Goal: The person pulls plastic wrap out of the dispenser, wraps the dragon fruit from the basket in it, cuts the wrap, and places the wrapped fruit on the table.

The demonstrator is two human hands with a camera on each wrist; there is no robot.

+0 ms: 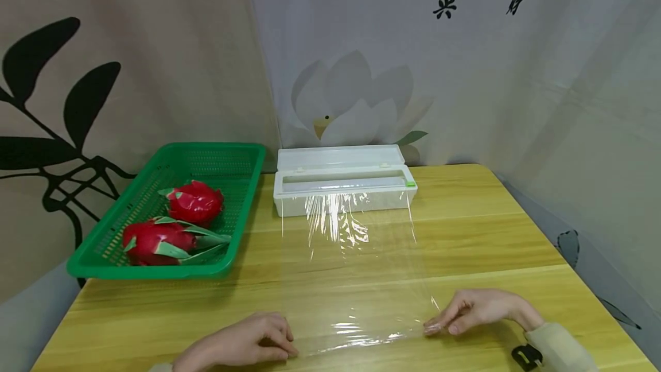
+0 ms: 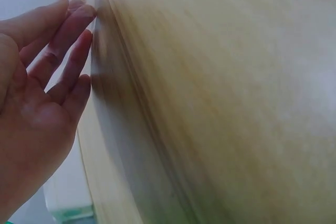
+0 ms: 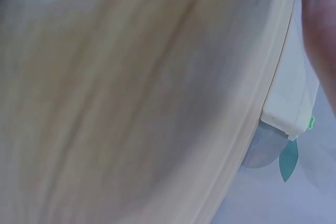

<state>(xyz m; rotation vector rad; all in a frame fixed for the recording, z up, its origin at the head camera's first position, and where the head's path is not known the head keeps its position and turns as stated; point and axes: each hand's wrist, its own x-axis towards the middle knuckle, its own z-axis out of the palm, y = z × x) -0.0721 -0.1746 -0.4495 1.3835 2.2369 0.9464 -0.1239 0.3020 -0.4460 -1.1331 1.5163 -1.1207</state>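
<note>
A sheet of clear plastic wrap [image 1: 356, 280] stretches over the wooden table from a white dispenser box [image 1: 343, 202] at the back, whose lid [image 1: 341, 157] stands raised. At the sheet's near left corner my left hand [image 1: 253, 338] pinches the film between thumb and fingers. My right hand [image 1: 477, 312] pinches the near right corner. Shiny wrinkles run along the near edge and just in front of the box. In the left wrist view, a bit of film shows at the fingertips [image 2: 79, 6]. The right wrist view catches only part of the right hand [image 3: 321, 19].
To the left, a green plastic basket [image 1: 242, 234] holds two red dragon fruits, one farther back [image 1: 198, 202] and one nearer [image 1: 157, 243] with green leaf tips. The wooden table [image 1: 496, 234] reaches back to a printed curtain [image 1: 490, 85]. A green slider [image 1: 410, 184] sits at the box's right end.
</note>
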